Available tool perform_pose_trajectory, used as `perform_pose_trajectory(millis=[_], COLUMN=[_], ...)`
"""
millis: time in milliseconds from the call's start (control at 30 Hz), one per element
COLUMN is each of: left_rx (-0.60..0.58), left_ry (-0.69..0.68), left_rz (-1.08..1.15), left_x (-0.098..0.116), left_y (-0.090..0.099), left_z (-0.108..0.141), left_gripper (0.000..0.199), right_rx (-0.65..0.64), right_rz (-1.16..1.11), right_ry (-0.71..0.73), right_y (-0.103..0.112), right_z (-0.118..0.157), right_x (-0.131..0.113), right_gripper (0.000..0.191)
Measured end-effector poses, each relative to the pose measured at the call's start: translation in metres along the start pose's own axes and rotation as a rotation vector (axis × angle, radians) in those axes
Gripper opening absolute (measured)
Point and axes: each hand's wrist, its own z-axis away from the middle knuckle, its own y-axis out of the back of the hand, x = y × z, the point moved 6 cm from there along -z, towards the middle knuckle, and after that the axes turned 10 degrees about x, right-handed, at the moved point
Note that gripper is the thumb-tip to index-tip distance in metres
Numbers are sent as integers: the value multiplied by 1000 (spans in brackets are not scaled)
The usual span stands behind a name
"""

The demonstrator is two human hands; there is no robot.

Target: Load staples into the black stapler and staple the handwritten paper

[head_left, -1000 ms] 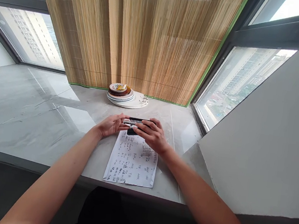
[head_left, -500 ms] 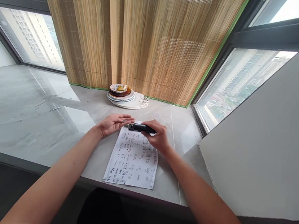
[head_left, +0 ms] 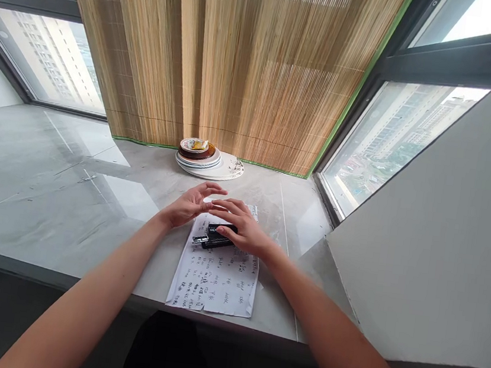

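Observation:
A black stapler [head_left: 217, 243] lies opened out on a handwritten sheet of paper [head_left: 223, 289], its shiny metal end pointing left. My right hand [head_left: 240, 225] is over the stapler's right part and hides it. Its fingers are stretched out to the left, and the thumb lies along the stapler. My left hand [head_left: 187, 205] hovers above the paper's upper left edge, fingers apart and slightly curved. Its thumb meets the right fingertips; whether anything small is between them I cannot tell.
A stack of plates [head_left: 206, 161] stands behind the hands, close to the bamboo blind [head_left: 241, 76]. The grey stone ledge [head_left: 67, 210] reaches to windows on both sides. A white wall [head_left: 436, 231] slopes along the right.
My right hand has let go of the stapler, which now lies opened on the paper. Its fingers have moved to my left hand, whose flat palm has turned and curled a little.

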Motion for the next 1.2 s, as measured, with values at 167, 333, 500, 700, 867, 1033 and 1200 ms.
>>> perform_pose_trajectory(millis=[167, 333, 500, 700, 867, 1033, 1200], left_rx=[-52, -76, 44, 763, 725, 571, 616], left_ry=[-22, 29, -25, -226, 88, 141, 135], left_rz=[10, 65, 25, -892, -1489, -1630, -1537], left_x=[3, 3, 2, 19, 6, -6, -5], left_y=[-6, -11, 2, 81, 96, 84, 93], left_z=[2, 6, -1, 5, 9, 7, 8], left_gripper=[43, 41, 34, 17, 18, 19, 26], right_rx=[0, 56, 170, 453, 602, 522, 674], right_rz=[12, -63, -145, -214, -165, -1, 185], right_ry=[-22, -10, -92, -434, -786, -895, -864], right_y=[-2, -1, 8, 54, 82, 79, 90], right_z=[-2, -3, -4, 10, 42, 54, 55], right_x=[4, 4, 14, 77, 137, 158, 153], right_gripper=[40, 37, 38, 52, 75, 66, 65])
